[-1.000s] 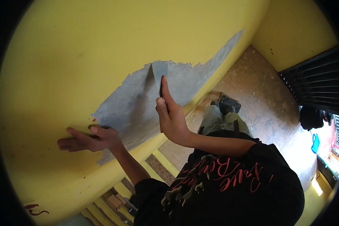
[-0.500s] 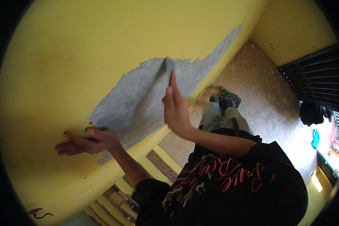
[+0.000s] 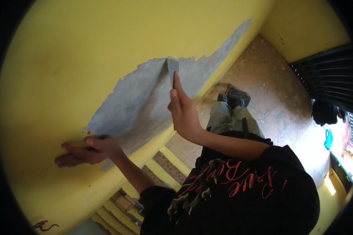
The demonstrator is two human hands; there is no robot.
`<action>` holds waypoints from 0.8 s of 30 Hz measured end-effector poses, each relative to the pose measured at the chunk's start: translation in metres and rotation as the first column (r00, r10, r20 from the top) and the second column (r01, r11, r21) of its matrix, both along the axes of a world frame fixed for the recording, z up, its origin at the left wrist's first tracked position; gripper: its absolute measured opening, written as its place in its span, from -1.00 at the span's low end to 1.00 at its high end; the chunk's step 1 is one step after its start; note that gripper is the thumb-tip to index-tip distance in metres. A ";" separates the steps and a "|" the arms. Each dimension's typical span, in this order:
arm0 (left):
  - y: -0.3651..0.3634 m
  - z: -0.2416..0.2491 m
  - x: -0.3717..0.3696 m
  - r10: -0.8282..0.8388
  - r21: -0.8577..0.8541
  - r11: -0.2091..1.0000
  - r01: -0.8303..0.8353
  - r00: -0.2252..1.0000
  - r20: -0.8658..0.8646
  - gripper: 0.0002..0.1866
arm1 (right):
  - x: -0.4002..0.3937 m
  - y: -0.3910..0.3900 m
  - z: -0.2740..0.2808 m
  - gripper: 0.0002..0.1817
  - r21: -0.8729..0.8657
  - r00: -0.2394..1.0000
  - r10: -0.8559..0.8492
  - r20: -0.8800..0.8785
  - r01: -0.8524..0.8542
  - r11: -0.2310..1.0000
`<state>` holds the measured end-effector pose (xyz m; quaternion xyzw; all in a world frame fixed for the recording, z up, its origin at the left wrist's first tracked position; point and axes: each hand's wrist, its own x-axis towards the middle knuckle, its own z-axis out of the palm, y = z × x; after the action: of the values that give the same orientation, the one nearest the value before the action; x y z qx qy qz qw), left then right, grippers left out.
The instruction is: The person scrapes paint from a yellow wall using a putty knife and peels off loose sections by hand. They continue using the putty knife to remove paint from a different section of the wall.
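Note:
My right hand (image 3: 183,113) grips a putty knife (image 3: 172,69) whose grey blade lies against the yellow wall (image 3: 106,35), at the upper edge of a large grey plastered patch (image 3: 145,98). My left hand (image 3: 86,150) rests flat on the wall at the patch's lower left end, fingers spread, holding nothing. My black printed shirt (image 3: 239,188) fills the lower middle of the view.
Below lies a worn stone floor (image 3: 270,90) with my leg and shoe (image 3: 233,98) on it. A dark metal grille (image 3: 329,82) stands at the right, with a dark bag (image 3: 323,113) beside it. Yellow steps (image 3: 161,164) run under the wall.
My right hand has swept the putty knife back and forth along the top of the grey patch. The left hand has slid slightly lower and to the left on the wall.

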<state>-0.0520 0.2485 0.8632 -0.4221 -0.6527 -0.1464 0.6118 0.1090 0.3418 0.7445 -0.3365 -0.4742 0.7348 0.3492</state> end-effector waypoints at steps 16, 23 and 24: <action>0.027 -0.011 0.040 -0.130 0.045 0.991 0.122 0.952 0.277 -0.37 | 0.008 0.001 -0.019 -0.44 0.149 0.999 0.001 0.049 -0.008 0.989; 0.134 0.050 0.071 -0.466 -0.570 0.627 0.531 0.842 0.272 -0.42 | -0.001 -0.010 -0.027 -0.44 0.265 0.999 -0.033 -0.011 0.035 0.964; 0.149 0.059 0.070 -0.402 -0.694 0.575 0.432 0.889 0.220 -0.43 | -0.003 -0.005 -0.025 -0.44 0.184 0.998 -0.063 0.012 0.060 0.981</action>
<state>0.0178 0.3977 0.9217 -0.7676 -0.5498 -0.0232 0.3287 0.1064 0.3371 0.7196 -0.3240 -0.5324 0.6738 0.3970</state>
